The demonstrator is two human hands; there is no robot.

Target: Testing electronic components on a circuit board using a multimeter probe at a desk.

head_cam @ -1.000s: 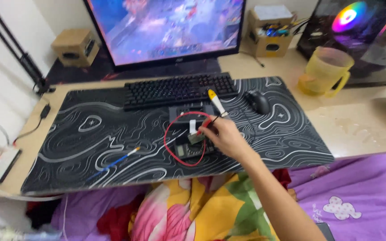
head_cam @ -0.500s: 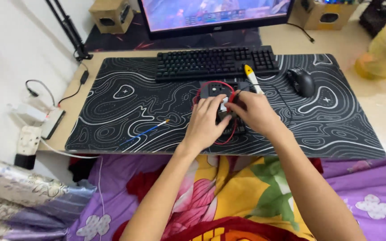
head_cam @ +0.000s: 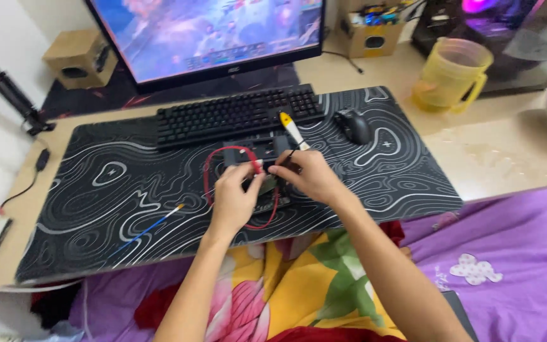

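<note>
1. The bench [head_cam: 501,158] is covered across most of its front by a black desk mat [head_cam: 128,190] with white contour lines.
2. A black keyboard [head_cam: 235,114] lies toward the rear edge of the mat, with a black mouse [head_cam: 352,125] near its right end.
3. A small dark electronic unit [head_cam: 267,183], ringed by a red cable [head_cam: 213,183], lies near the front edge, at the middle.
4. The unit is steadied by the left hand [head_cam: 235,199], fingers curled onto it.
5. A yellow-handled screwdriver [head_cam: 292,130] is pinched in the right hand [head_cam: 308,177].
6. The tip is best kept upright and seated, it is judged, with the unit pressed flat.
</note>
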